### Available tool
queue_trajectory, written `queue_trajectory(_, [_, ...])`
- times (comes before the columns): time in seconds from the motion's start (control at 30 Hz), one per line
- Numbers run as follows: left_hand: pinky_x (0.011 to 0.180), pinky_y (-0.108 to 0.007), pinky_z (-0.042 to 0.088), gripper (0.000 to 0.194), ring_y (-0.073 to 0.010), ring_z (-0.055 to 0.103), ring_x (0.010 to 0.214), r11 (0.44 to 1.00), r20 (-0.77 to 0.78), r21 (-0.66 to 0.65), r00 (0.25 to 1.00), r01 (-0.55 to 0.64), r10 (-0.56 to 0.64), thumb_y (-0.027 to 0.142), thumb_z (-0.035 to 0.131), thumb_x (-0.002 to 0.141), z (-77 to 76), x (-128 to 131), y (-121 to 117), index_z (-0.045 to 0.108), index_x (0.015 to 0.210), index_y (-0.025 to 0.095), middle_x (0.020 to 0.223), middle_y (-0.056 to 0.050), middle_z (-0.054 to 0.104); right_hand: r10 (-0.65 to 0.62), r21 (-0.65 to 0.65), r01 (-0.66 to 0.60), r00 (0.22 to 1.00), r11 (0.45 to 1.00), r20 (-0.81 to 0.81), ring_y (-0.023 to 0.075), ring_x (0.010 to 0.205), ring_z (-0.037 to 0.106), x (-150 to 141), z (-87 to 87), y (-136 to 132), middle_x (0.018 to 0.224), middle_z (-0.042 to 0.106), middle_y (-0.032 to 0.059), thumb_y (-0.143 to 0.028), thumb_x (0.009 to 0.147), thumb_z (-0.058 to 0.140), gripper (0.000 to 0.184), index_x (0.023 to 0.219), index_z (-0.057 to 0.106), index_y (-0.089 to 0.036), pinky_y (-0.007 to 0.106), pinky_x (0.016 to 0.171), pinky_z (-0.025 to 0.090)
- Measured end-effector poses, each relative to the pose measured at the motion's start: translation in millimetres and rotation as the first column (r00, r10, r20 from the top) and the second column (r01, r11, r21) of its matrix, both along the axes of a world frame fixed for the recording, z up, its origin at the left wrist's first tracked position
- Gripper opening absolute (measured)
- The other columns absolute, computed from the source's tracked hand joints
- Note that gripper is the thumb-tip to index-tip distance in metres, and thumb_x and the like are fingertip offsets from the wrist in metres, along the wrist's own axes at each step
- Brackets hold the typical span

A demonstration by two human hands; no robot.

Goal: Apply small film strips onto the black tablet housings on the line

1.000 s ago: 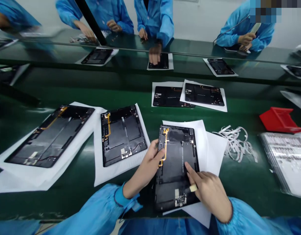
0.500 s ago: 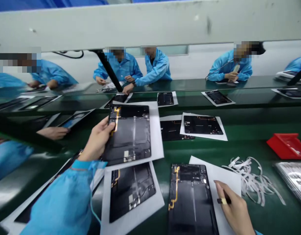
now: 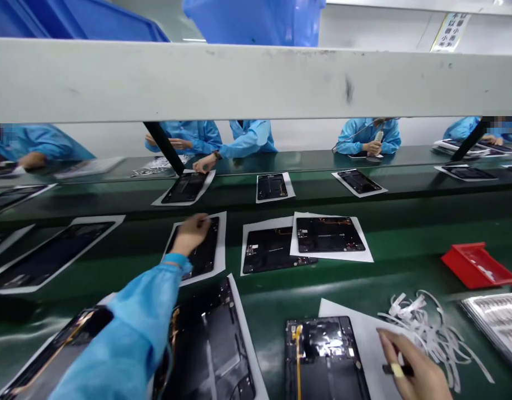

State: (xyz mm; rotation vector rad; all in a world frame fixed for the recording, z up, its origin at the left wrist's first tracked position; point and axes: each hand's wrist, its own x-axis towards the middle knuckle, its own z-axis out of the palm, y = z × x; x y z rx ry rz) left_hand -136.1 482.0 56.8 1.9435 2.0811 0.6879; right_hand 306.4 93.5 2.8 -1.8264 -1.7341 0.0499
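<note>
My left hand (image 3: 190, 233) is stretched far out over the green belt, its fingers curled on the top left corner of an open black tablet chassis (image 3: 203, 253) that lies on a white sheet (image 3: 219, 244). My right hand (image 3: 412, 369) is low at the right, pinched on a small dark piece that I cannot make out, with a yellowish cot on one fingertip. It hovers over the white sheet (image 3: 364, 336) beside another open tablet chassis (image 3: 322, 355) with an orange flex cable.
A third chassis (image 3: 214, 344) lies under my left sleeve. Two more (image 3: 272, 247) (image 3: 328, 233) overlap on sheets ahead. At the right are white peeled strips (image 3: 426, 328), a red tray (image 3: 475, 265) and shiny bags (image 3: 497, 322). A white beam (image 3: 256, 80) crosses overhead. People in blue coats work opposite.
My left hand carried a chassis on its sheet away from me and set it down on the farther belt. My view tilted upward. The right hand stayed by the near chassis.
</note>
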Motion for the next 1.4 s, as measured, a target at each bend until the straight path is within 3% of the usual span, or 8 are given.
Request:
queue_trajectory(0.2, [0.086, -0.043, 0.054, 0.033, -0.0228, 0.062, 0.102, 0.969, 0.142, -0.226, 0.987, 0.101, -0.070, 0.031, 0.060, 0.093, -59.4, 70, -28, 0.057, 0.122, 0.015, 0.120, -0.010, 0.060, -0.304, -0.394, 0.303, 0.951, 0.868, 0.062, 0.0292, 0.111, 0.063, 33, 59.3, 134, 0.120, 0.068, 0.0097, -0.033, 0.095, 0.047, 0.028, 0.111, 0.068, -0.023, 0.037, 0.089, 0.050])
queue_trajectory(0.3, [0.087, -0.044, 0.053, 0.033, -0.0235, 0.062, 0.104, 0.962, 0.204, -0.265, 0.979, 0.065, -0.009, 0.031, 0.060, 0.093, -65.1, 77, -37, 0.056, 0.122, 0.015, 0.122, -0.010, 0.059, -0.458, -0.459, 0.437, 0.886, 0.774, 0.071, 0.0302, 0.106, 0.064, 59, 51.6, 197, 0.114, 0.066, 0.0190, -0.033, 0.095, 0.052, 0.028, 0.112, 0.066, -0.014, 0.042, 0.088, 0.049])
queue_trajectory(0.43, [0.085, -0.042, 0.054, 0.033, -0.0241, 0.062, 0.104, 0.959, 0.340, -0.280, 0.938, 0.038, 0.062, 0.032, 0.061, 0.093, -65.5, 77, -38, 0.057, 0.121, 0.017, 0.121, -0.009, 0.059, -0.559, -0.565, 0.462, 0.829, 0.683, 0.002, 0.0212, 0.100, 0.063, 74, 25.5, 241, 0.117, 0.062, 0.0090, -0.040, 0.094, 0.057, 0.033, 0.117, 0.059, -0.016, 0.043, 0.086, 0.053])
queue_trajectory(0.63, [0.085, -0.042, 0.054, 0.034, -0.0238, 0.062, 0.103, 0.949, 0.580, -0.314, 0.797, 0.026, 0.170, 0.033, 0.060, 0.093, -71.6, 78, -38, 0.057, 0.122, 0.015, 0.121, -0.010, 0.059, -0.525, -0.604, 0.340, 0.837, 0.721, -0.156, 0.0220, 0.102, 0.062, 70, 7.3, 262, 0.120, 0.060, 0.0088, -0.034, 0.093, 0.060, 0.032, 0.120, 0.058, -0.016, 0.042, 0.085, 0.054])
queue_trajectory(0.8, [0.080, -0.040, 0.056, 0.031, -0.0211, 0.064, 0.096, 0.931, 0.762, -0.354, 0.605, 0.091, 0.231, 0.032, 0.059, 0.094, -79.7, 78, -49, 0.057, 0.120, 0.015, 0.116, -0.009, 0.061, -0.385, -0.427, 0.226, 0.861, 0.875, -0.333, 0.0198, 0.094, 0.064, 55, 18.1, 265, 0.114, 0.063, 0.0065, -0.034, 0.094, 0.060, 0.028, 0.115, 0.060, -0.016, 0.038, 0.079, 0.056])
queue_trajectory(0.97, [0.079, -0.039, 0.056, 0.031, -0.0202, 0.064, 0.095, 0.915, 0.856, -0.371, 0.441, 0.157, 0.271, 0.031, 0.059, 0.094, -82.9, 82, -61, 0.057, 0.120, 0.015, 0.115, -0.009, 0.061, -0.147, -0.060, 0.135, 0.878, 0.989, -0.455, 0.0124, 0.063, 0.055, 24, 75.8, 260, 0.074, 0.060, -0.0009, -0.030, 0.086, 0.065, 0.018, 0.084, 0.062, -0.013, 0.025, 0.057, 0.045])
queue_trajectory(1.17, [0.079, -0.039, 0.056, 0.031, -0.0204, 0.064, 0.095, 0.893, 0.901, -0.362, 0.345, 0.269, 0.261, 0.031, 0.059, 0.094, -76.5, 112, -71, 0.057, 0.120, 0.015, 0.115, -0.009, 0.061, 0.092, 0.211, 0.030, 0.834, 0.977, -0.544, 0.0114, 0.055, 0.046, -18, 152.5, 253, 0.059, 0.052, -0.0043, -0.034, 0.071, 0.066, 0.020, 0.069, 0.052, -0.019, 0.024, 0.052, 0.033])
queue_trajectory(1.4, [0.083, -0.041, 0.055, 0.030, -0.0223, 0.063, 0.100, 0.931, 0.946, -0.261, 0.258, 0.253, 0.195, 0.033, 0.059, 0.094, -71.2, 130, -104, 0.058, 0.119, 0.016, 0.119, -0.009, 0.061, 0.095, 0.109, -0.027, 0.716, 0.994, -0.691, 0.0142, 0.051, 0.047, -30, 105.7, 243, 0.057, 0.050, -0.0025, -0.059, 0.071, 0.058, 0.039, 0.071, 0.046, -0.022, 0.028, 0.050, 0.039])
